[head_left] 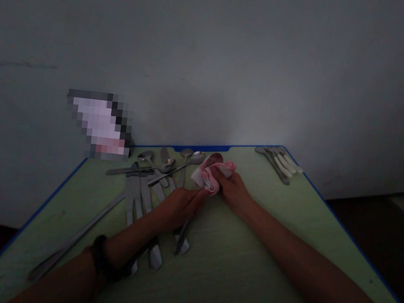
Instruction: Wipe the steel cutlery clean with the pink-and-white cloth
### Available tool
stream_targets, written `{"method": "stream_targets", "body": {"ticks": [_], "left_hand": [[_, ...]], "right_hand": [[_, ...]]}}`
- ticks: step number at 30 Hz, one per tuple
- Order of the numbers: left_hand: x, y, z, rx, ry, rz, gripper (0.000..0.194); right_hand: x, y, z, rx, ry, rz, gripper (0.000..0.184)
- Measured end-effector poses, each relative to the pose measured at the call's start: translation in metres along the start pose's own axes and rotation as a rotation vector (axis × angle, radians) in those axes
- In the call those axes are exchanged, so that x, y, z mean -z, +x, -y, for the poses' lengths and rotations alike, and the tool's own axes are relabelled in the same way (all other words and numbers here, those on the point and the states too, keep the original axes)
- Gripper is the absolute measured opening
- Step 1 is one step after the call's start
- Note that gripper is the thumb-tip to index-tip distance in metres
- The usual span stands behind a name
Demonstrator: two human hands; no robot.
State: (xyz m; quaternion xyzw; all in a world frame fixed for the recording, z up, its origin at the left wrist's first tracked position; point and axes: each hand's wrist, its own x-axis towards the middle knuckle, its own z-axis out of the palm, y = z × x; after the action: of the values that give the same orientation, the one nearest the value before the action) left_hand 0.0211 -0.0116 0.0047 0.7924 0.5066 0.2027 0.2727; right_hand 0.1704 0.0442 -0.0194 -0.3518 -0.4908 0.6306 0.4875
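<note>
Spoon [214,160] aslant, bowl [216,158] toward wall [204,64]

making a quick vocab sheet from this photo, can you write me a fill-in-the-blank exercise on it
1. The right hand holds a pink-and-white ____ against the bowl of a spoon.
2. The dark band is worn on the person's ____ wrist.
3. The pale green table has a ____ edge.
4. White-handled cutlery lies near the table's far ____ corner.

Missing words: cloth; left; blue; right.
</note>
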Motion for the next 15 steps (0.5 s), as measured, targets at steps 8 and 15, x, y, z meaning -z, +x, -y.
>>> {"method": "stream_targets", "body": {"ticks": [8,15], "left_hand": [[0.0015,0.0016,0.0010,-0.025,0.046,0.036,0.047],[0.0026,0.0008,0.0016,-0.016,0.019,0.076,0.050]], "right_hand": [[-0.0028,-0.0045,0.0075,0.223,-0.333,-0.205,0.039],[-0.0010,-0.0029,0.0079,0.230,-0.261,-0.226,0.035]]}}
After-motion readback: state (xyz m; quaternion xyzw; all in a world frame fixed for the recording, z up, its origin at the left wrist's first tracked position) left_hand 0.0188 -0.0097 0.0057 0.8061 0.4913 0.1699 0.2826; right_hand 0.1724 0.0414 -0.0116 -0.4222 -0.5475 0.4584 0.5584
